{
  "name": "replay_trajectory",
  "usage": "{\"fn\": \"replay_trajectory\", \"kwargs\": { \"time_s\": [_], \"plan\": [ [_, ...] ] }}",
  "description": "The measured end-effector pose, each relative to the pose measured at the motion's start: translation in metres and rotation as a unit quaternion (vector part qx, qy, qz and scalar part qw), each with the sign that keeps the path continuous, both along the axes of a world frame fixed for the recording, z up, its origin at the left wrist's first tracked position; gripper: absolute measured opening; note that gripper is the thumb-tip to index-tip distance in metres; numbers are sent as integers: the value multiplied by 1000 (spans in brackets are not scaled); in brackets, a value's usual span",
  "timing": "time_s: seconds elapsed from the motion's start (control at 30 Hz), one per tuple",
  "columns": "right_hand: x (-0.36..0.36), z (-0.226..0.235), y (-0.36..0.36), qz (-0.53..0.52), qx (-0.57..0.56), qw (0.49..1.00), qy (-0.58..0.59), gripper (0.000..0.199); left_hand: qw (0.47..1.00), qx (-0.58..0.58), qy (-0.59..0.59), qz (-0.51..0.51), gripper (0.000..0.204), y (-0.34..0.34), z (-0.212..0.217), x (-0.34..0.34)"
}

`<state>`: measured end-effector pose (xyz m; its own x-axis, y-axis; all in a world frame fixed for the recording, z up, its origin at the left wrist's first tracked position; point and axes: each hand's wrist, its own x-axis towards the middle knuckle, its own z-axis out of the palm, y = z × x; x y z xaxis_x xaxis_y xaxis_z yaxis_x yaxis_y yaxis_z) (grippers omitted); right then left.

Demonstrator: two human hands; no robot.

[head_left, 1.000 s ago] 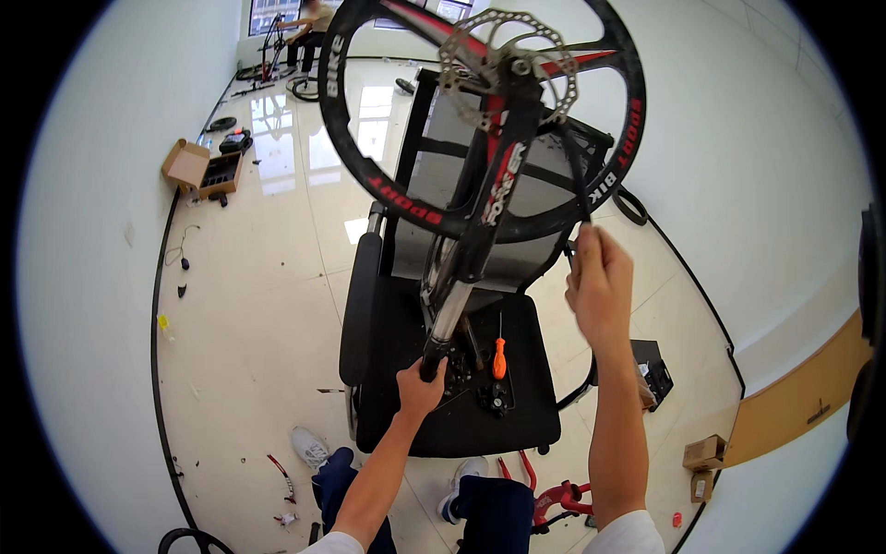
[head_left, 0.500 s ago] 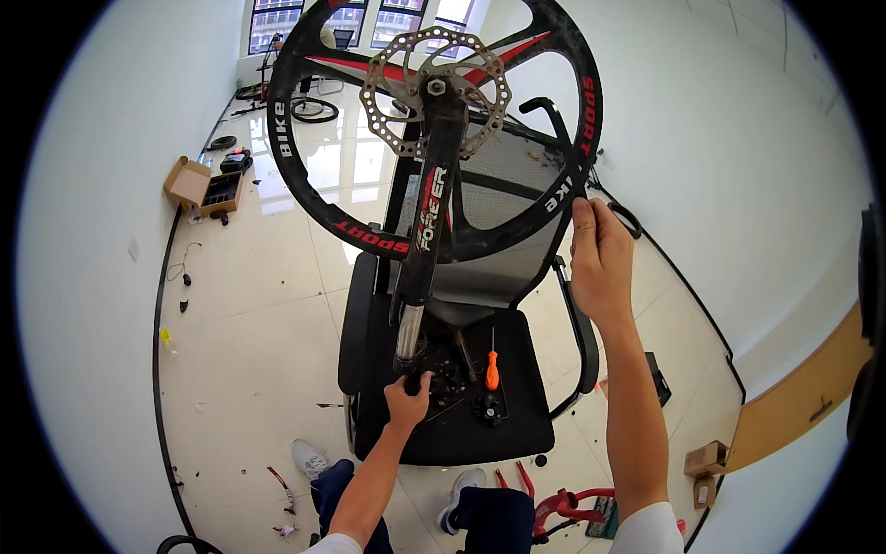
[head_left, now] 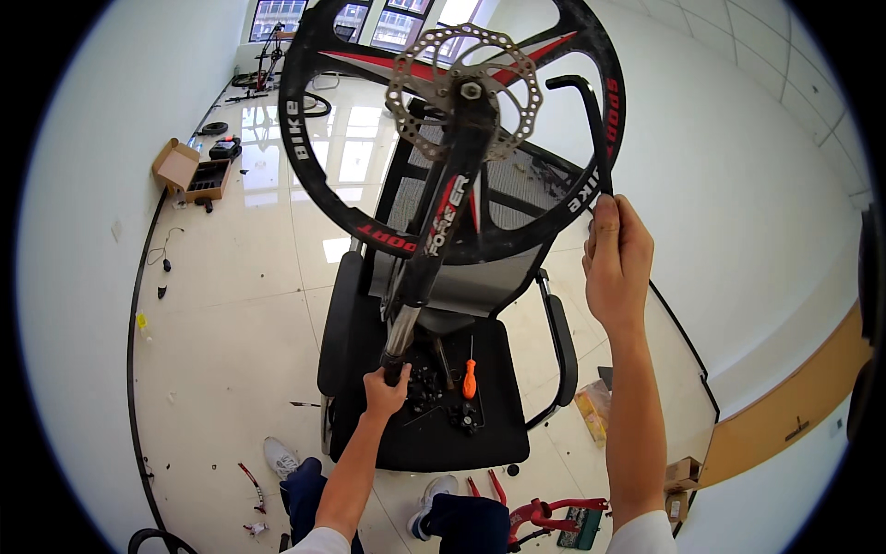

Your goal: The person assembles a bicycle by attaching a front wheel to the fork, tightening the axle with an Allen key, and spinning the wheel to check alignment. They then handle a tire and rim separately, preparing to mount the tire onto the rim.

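Note:
A black bicycle fork (head_left: pixel 448 198) leans up and to the right, with a black-and-red spoked wheel (head_left: pixel 325 210) at its upper end. Over the hub sits a silver disc brake rotor (head_left: pixel 528 111) with a hex nut (head_left: pixel 472 90) at its centre. My left hand (head_left: pixel 385 394) is wrapped round the fork's lower end, above an office chair's black seat (head_left: pixel 443 452). In my right hand (head_left: pixel 620 263) is a large black hex key (head_left: pixel 594 120); its bent short arm points left toward the rotor, apart from the nut. The key's shaft crosses in front of the wheel rim.
An orange screwdriver (head_left: pixel 470 379) and several dark parts (head_left: pixel 426 388) lie on the seat. The chair's armrests (head_left: pixel 340 323) flank it. Red bicycle frame parts (head_left: pixel 540 513) are on the floor near my feet. An opened cardboard box (head_left: pixel 210 181) stands far left.
The wheel and fork have shifted right in view, and the fork tilts more. My right hand has moved right with the hex key. The view has also turned somewhat.

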<state>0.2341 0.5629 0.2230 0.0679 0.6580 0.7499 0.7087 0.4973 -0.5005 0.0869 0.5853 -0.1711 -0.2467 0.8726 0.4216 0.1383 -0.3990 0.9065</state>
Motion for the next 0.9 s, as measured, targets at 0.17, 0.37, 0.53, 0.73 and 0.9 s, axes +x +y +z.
{"fn": "replay_trajectory", "kwargs": {
  "time_s": [0.17, 0.37, 0.53, 0.73, 0.9],
  "plan": [
    [-4, -8, 12, -58, 41, 994, -81, 32, 998, -21, 37, -39, 37, -3, -4, 0],
    [12, -14, 20, -106, 47, 990, -87, 31, 999, -3, 14, -40, 37, -5, 1, 5],
    [19, -17, 16, -127, 15, 988, -83, 29, 998, 21, 36, -54, 19, -7, -9, 5],
    [-1, -74, -7, -110, -15, 992, 65, 26, 999, 22, 3, -42, 12, -7, -19, 11],
    [-55, -106, -48, 41, -192, 910, 364, 29, 999, 8, 1, -33, 7, -14, -18, 14]
  ]
}}
